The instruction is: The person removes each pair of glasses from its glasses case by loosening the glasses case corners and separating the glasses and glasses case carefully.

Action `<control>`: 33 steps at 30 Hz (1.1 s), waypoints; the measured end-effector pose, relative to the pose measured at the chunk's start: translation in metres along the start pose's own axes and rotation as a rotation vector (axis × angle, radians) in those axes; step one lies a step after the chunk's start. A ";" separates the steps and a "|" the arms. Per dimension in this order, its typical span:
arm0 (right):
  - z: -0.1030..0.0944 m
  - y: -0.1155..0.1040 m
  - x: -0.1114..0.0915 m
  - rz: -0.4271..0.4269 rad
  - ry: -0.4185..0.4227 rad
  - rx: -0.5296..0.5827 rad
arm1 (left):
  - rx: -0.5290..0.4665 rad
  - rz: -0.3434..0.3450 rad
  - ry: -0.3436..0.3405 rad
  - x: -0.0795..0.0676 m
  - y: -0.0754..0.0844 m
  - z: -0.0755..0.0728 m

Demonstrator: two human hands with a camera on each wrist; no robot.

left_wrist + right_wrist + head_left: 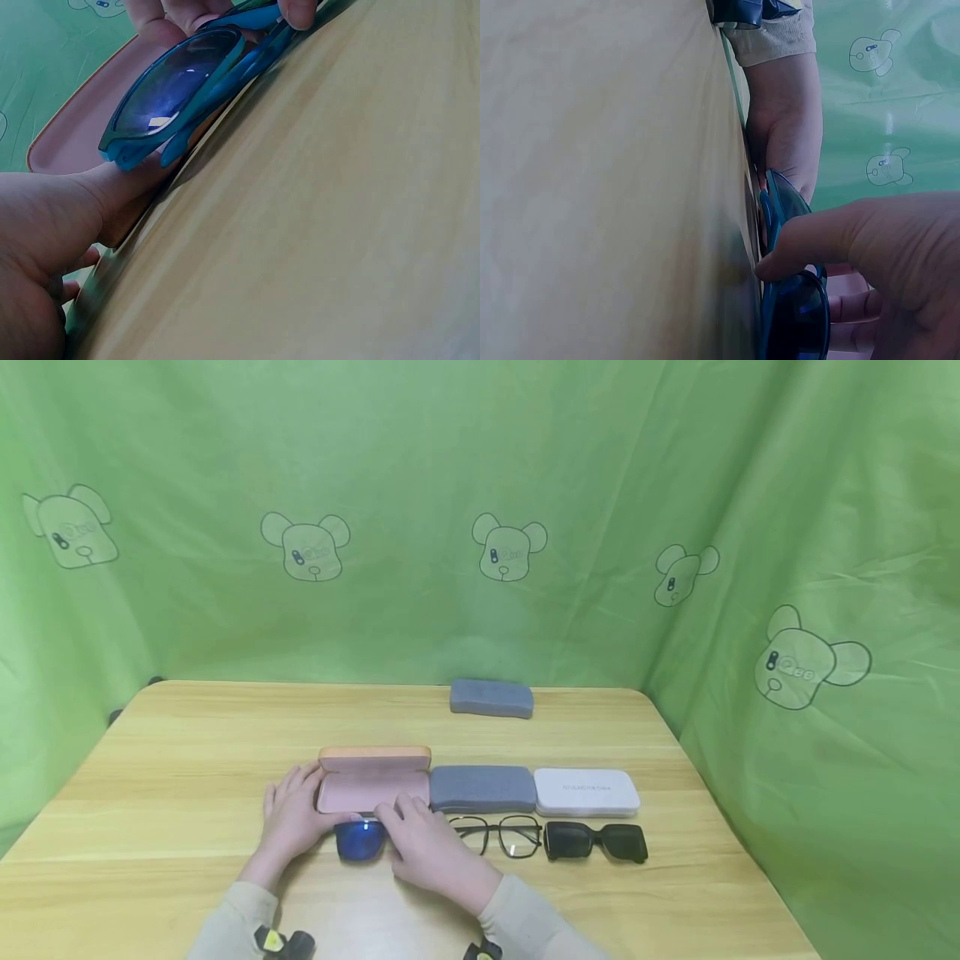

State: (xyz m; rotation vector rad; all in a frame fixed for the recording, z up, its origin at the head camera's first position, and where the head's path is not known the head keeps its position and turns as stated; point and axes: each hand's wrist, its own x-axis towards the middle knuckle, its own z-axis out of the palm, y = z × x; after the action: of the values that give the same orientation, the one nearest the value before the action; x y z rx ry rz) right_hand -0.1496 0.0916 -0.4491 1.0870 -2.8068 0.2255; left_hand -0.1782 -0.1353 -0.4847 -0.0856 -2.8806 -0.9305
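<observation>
Blue-lensed sunglasses (360, 841) with a bright blue frame, arms folded, are pinched by my right hand (431, 852). In the right wrist view, its thumb (799, 244) lies across the middle of the sunglasses (799, 315), with fingers on the far side. Just behind them stands an open glasses case (375, 792) with an orange outside and pink lining. My left hand (296, 818) grips the case's left end, thumb along the front edge and fingers by the lid. In the left wrist view, the sunglasses (176, 86) are in front of the pink lining (82, 131).
A grey case (483, 788) and a white case (587, 792), both closed, continue the row rightward. In front lie black-framed eyeglasses (517, 837), partly behind my right hand, and black sunglasses (596, 842). Another grey case (491, 698) sits at the wooden table's (225, 718) back edge.
</observation>
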 end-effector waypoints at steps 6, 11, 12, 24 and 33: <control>-0.001 0.000 0.000 -0.017 0.009 -0.038 | -0.003 -0.006 -0.006 0.000 0.000 0.000; -0.002 0.000 0.000 -0.029 0.016 -0.065 | -0.014 -0.012 -0.015 0.001 0.000 -0.001; -0.001 0.000 0.000 -0.032 0.020 -0.069 | -0.014 -0.013 -0.016 0.001 0.000 -0.001; -0.001 0.001 0.000 -0.047 0.039 -0.077 | -0.011 -0.007 -0.008 0.001 0.000 0.000; -0.003 0.001 0.001 -0.046 0.027 -0.083 | -0.022 -0.010 -0.013 0.001 0.000 -0.001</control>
State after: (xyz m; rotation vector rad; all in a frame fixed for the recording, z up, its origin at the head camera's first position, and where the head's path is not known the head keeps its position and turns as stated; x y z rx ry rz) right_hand -0.1504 0.0922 -0.4462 1.1198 -2.7377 0.1167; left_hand -0.1792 -0.1360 -0.4840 -0.0801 -2.8856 -0.9670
